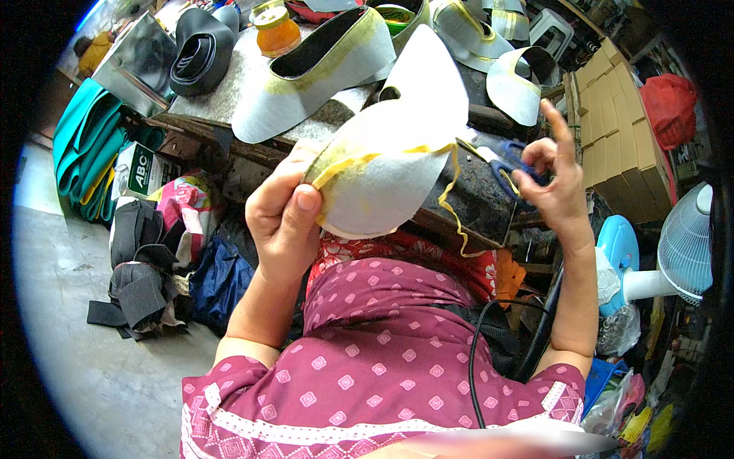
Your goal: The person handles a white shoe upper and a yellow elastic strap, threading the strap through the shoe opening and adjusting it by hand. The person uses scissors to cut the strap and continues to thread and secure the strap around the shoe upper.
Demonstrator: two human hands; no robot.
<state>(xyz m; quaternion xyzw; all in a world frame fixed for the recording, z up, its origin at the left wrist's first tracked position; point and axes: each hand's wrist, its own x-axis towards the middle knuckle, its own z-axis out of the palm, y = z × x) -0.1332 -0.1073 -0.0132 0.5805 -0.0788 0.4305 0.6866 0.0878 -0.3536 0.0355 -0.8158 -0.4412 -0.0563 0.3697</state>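
Observation:
A pale grey-white shoe upper [390, 187] with yellow glue smears is held up in front of me. My left hand [284, 210] is closed on its left edge, thumb toward me. Across the piece runs a thin yellow strip [447, 200], whose loose end dangles below the right side. My right hand [558, 180] grips blue-handled scissors [505, 166], with the index finger stretched upward. The scissor blades point left and lie close to the strip at the upper's right edge; whether they touch it I cannot tell.
Beyond is a worktable [222, 99] with more glue-smeared uppers [317, 76], a jar of orange paste [277, 32] and a black roll [202, 61]. Stacked cardboard [615, 130] and a fan [680, 249] stand right. Green folded sheets [86, 145] and dark scraps [141, 287] lie left.

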